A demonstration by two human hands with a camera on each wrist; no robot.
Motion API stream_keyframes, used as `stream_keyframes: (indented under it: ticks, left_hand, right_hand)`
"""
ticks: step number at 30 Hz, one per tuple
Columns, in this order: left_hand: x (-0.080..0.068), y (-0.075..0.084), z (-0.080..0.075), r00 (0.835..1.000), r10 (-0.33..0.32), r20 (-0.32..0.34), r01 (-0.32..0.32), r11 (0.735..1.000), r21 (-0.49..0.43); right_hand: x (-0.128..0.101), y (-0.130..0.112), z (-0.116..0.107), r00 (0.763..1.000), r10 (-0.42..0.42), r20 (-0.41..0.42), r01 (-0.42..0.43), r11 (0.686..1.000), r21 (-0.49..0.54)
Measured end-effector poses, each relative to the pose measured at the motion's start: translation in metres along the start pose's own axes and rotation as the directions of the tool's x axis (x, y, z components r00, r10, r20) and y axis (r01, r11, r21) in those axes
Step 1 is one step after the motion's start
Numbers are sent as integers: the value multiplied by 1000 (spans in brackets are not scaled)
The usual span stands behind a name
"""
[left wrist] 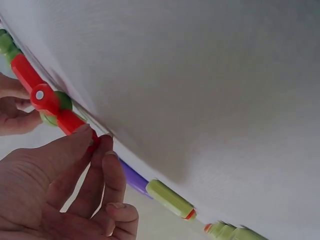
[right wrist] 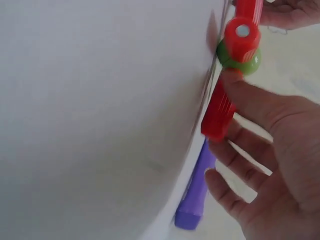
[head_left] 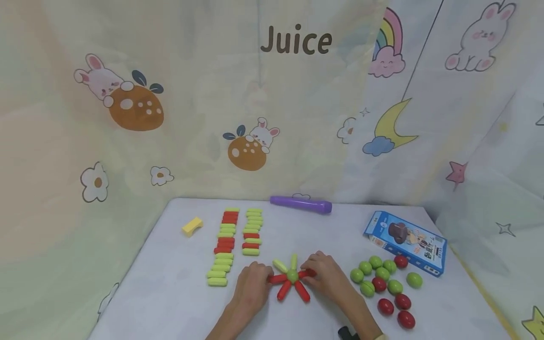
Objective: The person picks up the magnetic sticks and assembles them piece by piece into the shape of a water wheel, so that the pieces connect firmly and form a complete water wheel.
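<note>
- Both hands sit at the near edge of the white table (head_left: 170, 293), working on a little star of sticks stuck around a green ball (head_left: 292, 276).
- Left hand (head_left: 251, 283) pinches the end of the left red stick (head_left: 277, 279) between thumb and fingers.
- Right hand (head_left: 327, 276) has loosely curled fingers on the right red stick (head_left: 308, 273), thumb pressing it.
- Loose red and green balls (head_left: 384, 285) sit just right, near a blue box (head_left: 405, 242).
- Two rows of sticks (head_left: 238, 236) lie farther left, purple pen (head_left: 301, 204) at the far edge.
</note>
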State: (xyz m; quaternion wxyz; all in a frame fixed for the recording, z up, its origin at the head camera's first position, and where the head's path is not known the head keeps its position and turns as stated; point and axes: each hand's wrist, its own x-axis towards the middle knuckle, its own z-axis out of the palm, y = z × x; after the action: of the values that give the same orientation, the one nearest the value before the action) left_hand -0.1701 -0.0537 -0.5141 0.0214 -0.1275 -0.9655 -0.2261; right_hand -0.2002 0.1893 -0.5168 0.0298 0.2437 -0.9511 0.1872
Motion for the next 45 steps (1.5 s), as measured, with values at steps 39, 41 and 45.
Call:
stream_keyframes:
  ticks: [39,41,45]
  left_hand:
    - [-3,32,15,961,264,-80,-254,960,116]
    - [-3,32,15,957,281,-77,-268,953,144]
    - [-4,32,15,956,288,-58,-277,949,151]
  right_hand:
    - [-56,25,-19,964,264,-30,-236,904,358]
    - [-50,24,-14,962,272,-34,-240,896,373]
    - [-46,22,-9,954,296,-47,-256,886,387]
